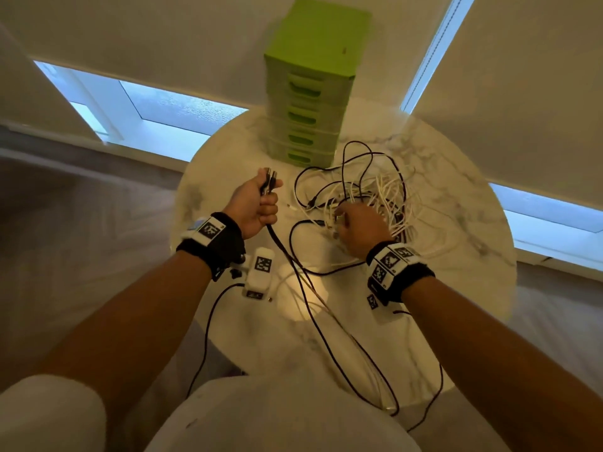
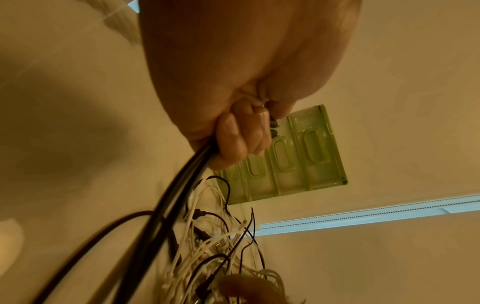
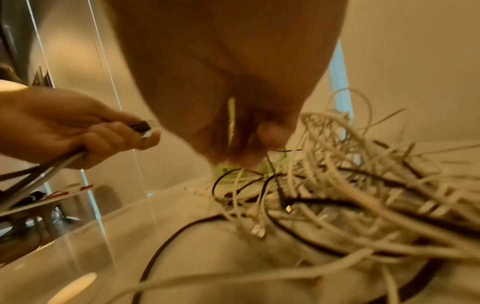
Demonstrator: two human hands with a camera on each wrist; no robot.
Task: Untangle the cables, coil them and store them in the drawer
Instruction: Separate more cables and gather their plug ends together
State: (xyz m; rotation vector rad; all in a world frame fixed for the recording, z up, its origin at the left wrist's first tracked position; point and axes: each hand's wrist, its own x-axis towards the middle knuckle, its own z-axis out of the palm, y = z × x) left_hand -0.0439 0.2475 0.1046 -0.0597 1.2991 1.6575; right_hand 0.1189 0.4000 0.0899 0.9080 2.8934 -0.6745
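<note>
My left hand (image 1: pixel 261 203) is raised over the round marble table (image 1: pixel 463 203) and grips a doubled black cable (image 1: pixel 295 265), whose two plug ends stick up above the fist. In the left wrist view the fingers (image 2: pixel 239 142) are curled round those black strands (image 2: pixel 166 207). A tangle of white and black cables (image 1: pixel 378 190) lies in front of the green drawer unit (image 1: pixel 310 102), whose drawers are closed. My right hand (image 1: pixel 359 226) is down on the near side of the tangle, its curled fingers (image 3: pixel 270 133) blurred just above the cables (image 3: pixel 350 195). What they hold is unclear.
The black cable runs from my left fist across the table and loops over its near edge toward my lap. Another thin black lead (image 1: pixel 208 337) hangs off the left side. The table stands close to a wall with low windows (image 1: pixel 169 112).
</note>
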